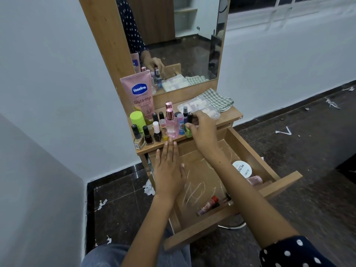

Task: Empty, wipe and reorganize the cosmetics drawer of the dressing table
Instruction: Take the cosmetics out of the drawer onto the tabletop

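A wooden dressing table (232, 115) stands in the centre of the frame against a pale wall, its tall mirror (179, 41) filling the upper middle. Below the tabletop, the cosmetics drawer (248, 151) is pulled out toward the lower right; its wooden floor shows pale scuff marks. A white round jar (243, 169) lies near the drawer's right wall, and a red-capped tube (209, 205) lies against its front panel. On the tabletop, upper centre, a green checked cloth (218, 99) lies at the back right, touching a clear plastic organiser box (194, 107). A pink Vaseline tube (140, 95) stands at the back left beside a lime-green capped bottle (137, 119). A pink perfume bottle (171, 124) stands in a cluster of small nail polish bottles along the front edge. The right hand (204, 128), centre frame, curls its fingers around a green nail polish bottle (188, 130) on the tabletop. The left hand (168, 168) is flat and released, fingers straight, over the drawer's left side, fingertips at the tabletop's front edge
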A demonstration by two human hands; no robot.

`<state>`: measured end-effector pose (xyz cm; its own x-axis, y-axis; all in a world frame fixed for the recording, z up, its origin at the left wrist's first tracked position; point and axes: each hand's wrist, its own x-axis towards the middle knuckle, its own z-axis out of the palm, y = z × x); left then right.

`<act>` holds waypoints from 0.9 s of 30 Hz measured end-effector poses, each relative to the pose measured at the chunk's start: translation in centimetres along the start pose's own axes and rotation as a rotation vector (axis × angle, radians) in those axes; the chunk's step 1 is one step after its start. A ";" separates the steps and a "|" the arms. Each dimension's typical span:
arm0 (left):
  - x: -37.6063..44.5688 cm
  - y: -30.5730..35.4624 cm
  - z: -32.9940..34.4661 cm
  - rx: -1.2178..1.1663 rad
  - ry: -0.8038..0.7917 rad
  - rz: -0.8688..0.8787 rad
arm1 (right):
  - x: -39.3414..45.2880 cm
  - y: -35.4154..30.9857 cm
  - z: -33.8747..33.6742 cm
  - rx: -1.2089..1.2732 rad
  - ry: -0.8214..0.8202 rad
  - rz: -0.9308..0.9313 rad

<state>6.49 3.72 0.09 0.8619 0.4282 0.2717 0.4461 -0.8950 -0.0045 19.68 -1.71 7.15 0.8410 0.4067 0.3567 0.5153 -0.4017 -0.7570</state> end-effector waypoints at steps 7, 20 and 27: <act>0.0 0.1 -0.1 0.007 -0.008 -0.013 | -1.4 0.8 0.7 0.073 0.069 0.032; 0.0 0.2 -0.6 -0.001 -0.031 -0.045 | 0.5 0.7 2.1 0.198 0.122 0.096; 0.0 0.0 -0.4 -0.008 -0.007 -0.023 | -3.6 2.6 -4.8 -0.084 -0.377 -0.286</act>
<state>6.41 3.67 0.53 0.8530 0.4498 0.2648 0.4642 -0.8857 0.0090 18.84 -8.18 6.54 0.5530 0.7737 0.3091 0.7421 -0.2887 -0.6049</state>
